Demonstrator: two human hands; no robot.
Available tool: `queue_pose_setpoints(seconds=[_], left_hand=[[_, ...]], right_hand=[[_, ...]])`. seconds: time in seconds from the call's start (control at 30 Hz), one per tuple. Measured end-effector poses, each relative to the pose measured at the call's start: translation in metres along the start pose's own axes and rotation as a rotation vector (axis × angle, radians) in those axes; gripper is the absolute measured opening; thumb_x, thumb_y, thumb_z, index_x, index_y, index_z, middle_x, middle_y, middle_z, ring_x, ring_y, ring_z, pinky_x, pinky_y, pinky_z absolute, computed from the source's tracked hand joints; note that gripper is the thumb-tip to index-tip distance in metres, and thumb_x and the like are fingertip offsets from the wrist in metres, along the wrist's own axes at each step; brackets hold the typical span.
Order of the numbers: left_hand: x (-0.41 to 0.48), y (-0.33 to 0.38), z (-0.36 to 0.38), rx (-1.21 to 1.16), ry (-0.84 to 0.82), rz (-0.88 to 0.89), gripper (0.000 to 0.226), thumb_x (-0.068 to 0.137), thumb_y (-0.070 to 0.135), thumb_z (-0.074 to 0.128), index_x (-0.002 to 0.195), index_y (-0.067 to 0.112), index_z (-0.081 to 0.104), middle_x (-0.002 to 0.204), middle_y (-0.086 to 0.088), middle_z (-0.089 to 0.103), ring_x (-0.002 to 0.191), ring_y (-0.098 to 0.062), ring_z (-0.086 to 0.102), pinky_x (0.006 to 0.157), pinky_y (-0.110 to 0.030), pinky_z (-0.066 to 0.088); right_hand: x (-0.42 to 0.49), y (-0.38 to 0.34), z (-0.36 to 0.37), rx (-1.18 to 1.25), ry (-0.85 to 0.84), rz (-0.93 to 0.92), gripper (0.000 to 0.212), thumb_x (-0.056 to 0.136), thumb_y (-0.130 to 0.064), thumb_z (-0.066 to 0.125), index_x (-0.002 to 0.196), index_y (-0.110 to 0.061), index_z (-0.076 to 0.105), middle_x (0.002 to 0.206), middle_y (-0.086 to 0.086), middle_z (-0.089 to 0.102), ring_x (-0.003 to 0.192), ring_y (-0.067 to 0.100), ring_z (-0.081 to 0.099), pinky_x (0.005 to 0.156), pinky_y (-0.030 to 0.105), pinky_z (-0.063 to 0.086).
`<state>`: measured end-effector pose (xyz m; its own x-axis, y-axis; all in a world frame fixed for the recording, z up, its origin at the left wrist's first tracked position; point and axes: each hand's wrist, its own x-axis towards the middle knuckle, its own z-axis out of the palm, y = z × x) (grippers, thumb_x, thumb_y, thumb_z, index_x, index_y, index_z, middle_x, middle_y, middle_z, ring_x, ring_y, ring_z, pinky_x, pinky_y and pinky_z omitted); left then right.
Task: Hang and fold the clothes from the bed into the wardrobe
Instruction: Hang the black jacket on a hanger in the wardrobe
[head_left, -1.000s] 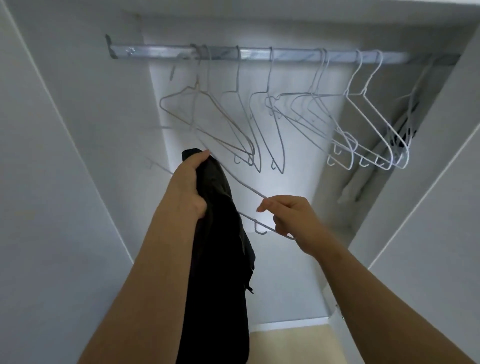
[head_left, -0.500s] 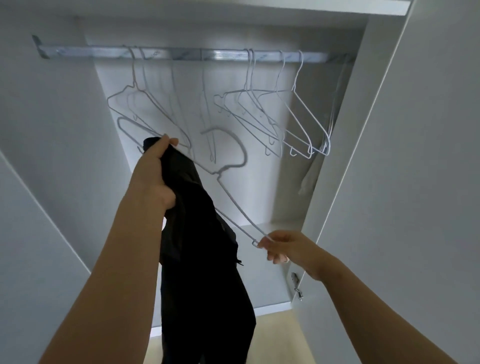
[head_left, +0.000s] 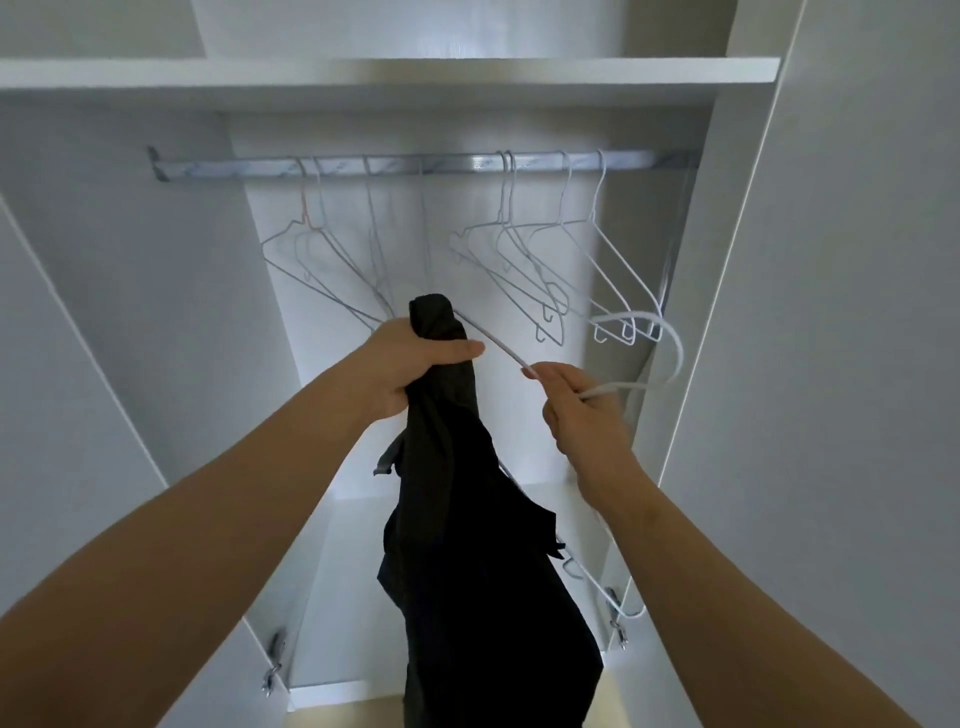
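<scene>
My left hand (head_left: 410, 366) grips the top of a black garment (head_left: 478, 561), which hangs down between my arms in front of the open wardrobe. My right hand (head_left: 582, 410) holds a white wire hanger (head_left: 657, 358) by its neck, off the rail. The hook curves out to the right, and one arm of the hanger reaches left to the garment's top, where its end is hidden. The hanger's lower part shows below my right wrist.
A metal rail (head_left: 415, 165) crosses the wardrobe and carries several empty wire hangers (head_left: 545, 270) in two groups. A white shelf (head_left: 519, 73) lies above it. Open doors (head_left: 857, 364) stand at both sides, with hinges low down.
The hanger has come off the rail and turned, its hook now pointing right. My right hand rose and shifted its hold to the neck. The view tilted down and pulled back.
</scene>
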<state>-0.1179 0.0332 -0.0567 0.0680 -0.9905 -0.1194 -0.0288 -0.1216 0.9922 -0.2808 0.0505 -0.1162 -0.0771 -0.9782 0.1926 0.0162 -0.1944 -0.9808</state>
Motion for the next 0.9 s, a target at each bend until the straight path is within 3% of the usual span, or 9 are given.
queue_pose_setpoints(seconds=[0.07, 0.23, 0.4, 0.53, 0.63, 0.8, 0.9], left_hand=[[0.003, 0.006, -0.01, 0.141, -0.005, 0.037, 0.038, 0.074, 0.007, 0.074, 0.109, 0.001, 0.06, 0.106, -0.012, 0.064, 0.096, -0.024, 0.061, 0.079, -0.029, 0.051], [0.016, 0.013, -0.021, 1.026, 0.243, 0.4, 0.033, 0.089, 0.03, 0.06, 0.109, 0.004, 0.06, 0.106, -0.012, 0.062, 0.1, -0.026, 0.057, 0.082, -0.03, 0.045], [0.029, 0.014, -0.04, 1.265, 0.385, 0.489, 0.032, 0.098, 0.032, 0.043, 0.117, 0.009, 0.054, 0.106, -0.014, 0.063, 0.096, -0.029, 0.06, 0.071, -0.031, 0.041], [0.036, 0.023, -0.059, 1.197, 0.497, 0.465, 0.03, 0.098, 0.03, 0.041, 0.114, 0.009, 0.055, 0.102, -0.017, 0.063, 0.092, -0.033, 0.06, 0.066, -0.031, 0.04], [0.042, 0.035, -0.071, 1.064, 0.534, 0.392, 0.031, 0.097, 0.029, 0.044, 0.117, 0.008, 0.056, 0.108, -0.019, 0.061, 0.097, -0.035, 0.058, 0.071, -0.032, 0.042], [0.043, 0.043, -0.088, 0.381, 0.549, 0.19, 0.033, 0.093, 0.018, 0.053, 0.12, 0.001, 0.056, 0.12, -0.021, 0.059, 0.11, -0.037, 0.055, 0.097, -0.042, 0.045], [0.035, 0.042, -0.086, 0.192, 0.472, 0.157, 0.033, 0.092, 0.014, 0.056, 0.122, 0.001, 0.055, 0.121, -0.021, 0.058, 0.11, -0.036, 0.056, 0.097, -0.042, 0.046]], right_hand=[[0.001, 0.0, -0.007, 0.03, 0.016, 0.008, 0.025, 0.095, -0.019, 0.05, 0.078, -0.025, 0.067, 0.046, -0.005, 0.027, 0.042, 0.006, 0.022, 0.039, 0.015, 0.02], [0.006, -0.004, -0.017, 0.027, 0.029, 0.005, 0.025, 0.096, -0.022, 0.05, 0.08, -0.027, 0.068, 0.045, -0.007, 0.027, 0.042, 0.007, 0.02, 0.041, 0.019, 0.018], [0.006, -0.005, -0.028, 0.092, 0.063, 0.03, 0.025, 0.095, -0.019, 0.052, 0.078, -0.024, 0.069, 0.041, -0.009, 0.026, 0.039, 0.007, 0.019, 0.038, 0.015, 0.018], [0.005, -0.007, -0.035, 0.109, -0.028, 0.042, 0.023, 0.095, -0.017, 0.051, 0.081, -0.018, 0.07, 0.04, -0.007, 0.025, 0.037, 0.006, 0.018, 0.039, 0.016, 0.016], [0.006, -0.007, -0.038, 0.165, -0.088, 0.054, 0.023, 0.096, -0.014, 0.049, 0.085, -0.012, 0.069, 0.038, -0.007, 0.025, 0.035, 0.006, 0.017, 0.038, 0.014, 0.015], [0.008, -0.011, -0.034, 0.127, -0.207, 0.115, 0.027, 0.096, -0.014, 0.048, 0.081, -0.01, 0.07, 0.038, -0.006, 0.024, 0.033, 0.007, 0.017, 0.038, 0.014, 0.015], [0.009, -0.014, -0.025, 0.011, -0.245, 0.161, 0.025, 0.095, -0.015, 0.05, 0.08, -0.012, 0.071, 0.038, -0.004, 0.026, 0.034, 0.008, 0.019, 0.037, 0.015, 0.017]])
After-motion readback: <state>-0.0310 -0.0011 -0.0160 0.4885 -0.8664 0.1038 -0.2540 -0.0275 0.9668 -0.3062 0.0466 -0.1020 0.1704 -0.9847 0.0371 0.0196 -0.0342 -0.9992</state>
